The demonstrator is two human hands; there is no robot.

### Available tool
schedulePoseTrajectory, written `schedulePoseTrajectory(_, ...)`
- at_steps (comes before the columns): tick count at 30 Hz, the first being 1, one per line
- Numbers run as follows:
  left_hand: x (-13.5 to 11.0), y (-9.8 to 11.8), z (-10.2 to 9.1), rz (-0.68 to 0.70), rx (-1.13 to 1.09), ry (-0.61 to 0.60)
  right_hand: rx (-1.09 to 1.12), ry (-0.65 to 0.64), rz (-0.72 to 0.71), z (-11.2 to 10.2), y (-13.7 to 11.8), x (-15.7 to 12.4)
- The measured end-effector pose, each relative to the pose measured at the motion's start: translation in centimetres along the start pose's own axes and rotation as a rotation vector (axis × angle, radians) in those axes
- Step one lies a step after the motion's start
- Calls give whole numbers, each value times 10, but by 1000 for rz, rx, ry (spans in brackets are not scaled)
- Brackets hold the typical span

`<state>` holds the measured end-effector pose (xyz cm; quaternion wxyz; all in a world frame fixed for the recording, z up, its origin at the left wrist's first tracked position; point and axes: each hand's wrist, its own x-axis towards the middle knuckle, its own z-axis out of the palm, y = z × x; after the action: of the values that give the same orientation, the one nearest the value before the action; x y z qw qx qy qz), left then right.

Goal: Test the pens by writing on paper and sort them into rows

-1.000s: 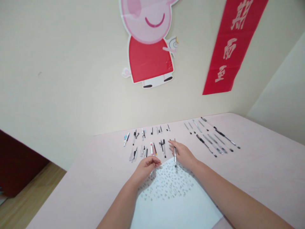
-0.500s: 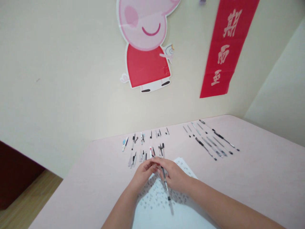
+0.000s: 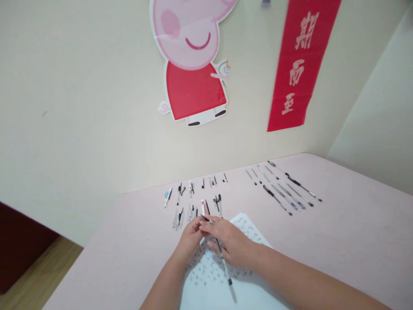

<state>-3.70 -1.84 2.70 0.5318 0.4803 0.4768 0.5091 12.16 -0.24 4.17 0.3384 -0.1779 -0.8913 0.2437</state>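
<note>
Both my hands meet above a sheet of paper covered in small handwritten marks (image 3: 206, 275). A slim pen (image 3: 222, 258) with a clear barrel and a dark grip slants through the fingers of my right hand (image 3: 234, 239), its lower end pointing toward me over the paper. My left hand (image 3: 189, 241) is closed, its fingertips against those of my right. A thin dark piece (image 3: 204, 218) sticks out at the left fingertips; its kind is too small to tell, and the fingers hide the rest.
Just beyond my hands lie small groups of pen parts (image 3: 180, 217) in two rows, caps and barrels among them. A blue and white pen (image 3: 168, 196) is at their left end. Several whole pens (image 3: 303, 187) lie at the right on the pink table (image 3: 348, 224). A wall stands behind.
The thin dark piece now shows at my left fingertips, and my right fingers have shifted left over them. The pen stays in my right hand. The view has turned slightly.
</note>
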Motion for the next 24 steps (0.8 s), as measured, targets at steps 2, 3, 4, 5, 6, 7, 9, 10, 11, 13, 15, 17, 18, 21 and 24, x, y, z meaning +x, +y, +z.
schedulePoseTrajectory(2, 1, -3, -1, 8, 0, 1, 34, 44, -6, 1, 2, -1)
schedulePoseTrajectory(3, 2, -5, -2, 19, 10, -2, 48, 85, -12, 1, 3, -2)
schedulePoseTrajectory(4, 3, -8, -3, 36, 27, -3, 60, 133, -11, 1, 4, -3)
schedulePoseTrajectory(5, 4, -11, -4, 55, 56, -3, 69, 183, 0, 1, 5, -3)
schedulePoseTrajectory(6, 5, -13, -6, 71, 88, 9, 77, 229, 23, 0, 6, -4)
schedulePoseTrajectory(7, 6, -15, -7, 87, 119, 23, 87, 259, 56, -1, 7, -5)
schedulePoseTrajectory(9, 8, -18, -10, 129, 185, 56, 116, 284, 125, -2, 7, -6)
schedulePoseTrajectory(10, 8, -18, -11, 160, 222, 69, 130, 291, 151, -4, 7, -6)
schedulePoseTrajectory(11, 8, -18, -11, 194, 262, 78, 144, 302, 164, -5, 7, -7)
schedulePoseTrajectory(13, 8, -16, -12, 256, 337, 87, 164, 337, 167, -6, 5, -7)
schedulePoseTrajectory(15, 8, -14, -11, 294, 389, 82, 178, 357, 150, -6, 5, -8)
schedulePoseTrajectory(17, 7, -12, -9, 304, 422, 66, 185, 349, 132, -6, 6, -8)
schedulePoseTrajectory(18, 7, -11, -8, 303, 436, 59, 183, 340, 130, -5, 7, -8)
schedulePoseTrajectory(21, 6, -10, -7, 294, 465, 39, 151, 309, 139, -5, 9, -7)
schedulePoseTrajectory(24, 5, -11, -7, 303, 482, 21, 126, 266, 140, -5, 11, -6)
